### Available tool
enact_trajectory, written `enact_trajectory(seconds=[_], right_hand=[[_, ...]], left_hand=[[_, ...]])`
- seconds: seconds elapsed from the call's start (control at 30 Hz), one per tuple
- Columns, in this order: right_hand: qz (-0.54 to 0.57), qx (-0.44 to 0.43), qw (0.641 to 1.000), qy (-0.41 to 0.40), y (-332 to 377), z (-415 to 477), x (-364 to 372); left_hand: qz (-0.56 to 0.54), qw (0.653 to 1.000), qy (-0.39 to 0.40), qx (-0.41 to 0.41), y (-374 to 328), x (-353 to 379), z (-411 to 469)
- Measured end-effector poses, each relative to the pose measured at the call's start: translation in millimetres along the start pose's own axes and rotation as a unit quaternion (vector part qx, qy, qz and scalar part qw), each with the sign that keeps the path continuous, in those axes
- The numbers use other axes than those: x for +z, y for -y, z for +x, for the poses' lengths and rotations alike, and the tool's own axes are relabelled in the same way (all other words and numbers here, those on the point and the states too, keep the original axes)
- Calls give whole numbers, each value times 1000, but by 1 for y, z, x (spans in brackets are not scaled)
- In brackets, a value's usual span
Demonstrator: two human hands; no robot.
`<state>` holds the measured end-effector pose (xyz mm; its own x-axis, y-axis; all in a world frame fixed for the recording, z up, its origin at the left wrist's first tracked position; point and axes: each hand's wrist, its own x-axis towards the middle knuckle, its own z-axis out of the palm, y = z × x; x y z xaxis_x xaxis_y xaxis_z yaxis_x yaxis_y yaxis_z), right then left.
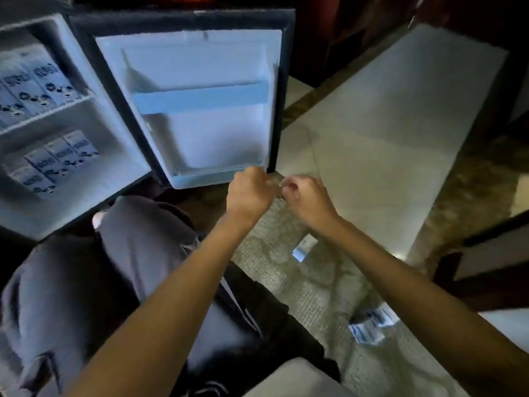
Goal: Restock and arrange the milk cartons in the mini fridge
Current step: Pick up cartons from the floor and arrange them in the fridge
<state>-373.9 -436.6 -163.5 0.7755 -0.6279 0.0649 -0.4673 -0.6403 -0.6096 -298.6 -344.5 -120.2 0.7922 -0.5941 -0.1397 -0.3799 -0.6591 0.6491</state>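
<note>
Fridge (123, 173) at 9–10 o'clock, open; door (200, 110) swung out toward 12, its rack (200, 100) bare as far as I can see. Inside: top-shelf cartons (34, 87) in a tight upright row, low-shelf cartons (57, 161) in a looser group w/ room beside them. Plastic wrap (300, 267) runs from center down to 5 o'clock over the floor, crinkly and see-thru; wrapped cartons (372, 325) show thru it at 5 o'clock, and another small one (305, 247) just right of center. Left hand (249, 193) is fisted on the wrap's top edge, center frame; right hand (306, 196) just beside it, fingers pinched on the same film. Looks like a pull-apart to tear it open, tho the exact pinch pt is blurred. Handling, my read: film is thin, soft, stretchy, will give before it rips, so grip close together near an edge or seam. Cartons prob. stiff card, small, light-ish w/ liquid weight; sides dent if squeezed hard. Take each across the two broad faces, mid-height, keep upright. Maybe slick if cold or damp; can't tell.
</note>
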Motion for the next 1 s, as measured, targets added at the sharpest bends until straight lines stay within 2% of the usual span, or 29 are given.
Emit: enact_trajectory(seconds=[0.1,0.23,0.37,0.47,0.67,0.77,0.83,1.0], right_hand=[[13,44,999,13,-39,-27,4],[0,106,991,80,-86,-63,14],[-22,171,979,110,-133,-101,26],[-31,224,965,132,-166,-127,46],[-77,308,942,110,-222,-163,82],[-147,371,909,121,-247,-181,82],[-138,407,890,152,-259,-191,86],[-188,350,900,180,-274,-200,104]], left_hand=[[30,998,45,15,-6,41,-11],[36,994,100,41,-9,83,-22],[52,981,186,32,-19,122,-35],[85,968,230,56,-25,145,-48],[146,937,308,74,-23,176,-63],[161,924,337,83,-21,184,-68],[159,920,347,85,-19,189,-70],[160,909,375,84,-12,197,-74]])
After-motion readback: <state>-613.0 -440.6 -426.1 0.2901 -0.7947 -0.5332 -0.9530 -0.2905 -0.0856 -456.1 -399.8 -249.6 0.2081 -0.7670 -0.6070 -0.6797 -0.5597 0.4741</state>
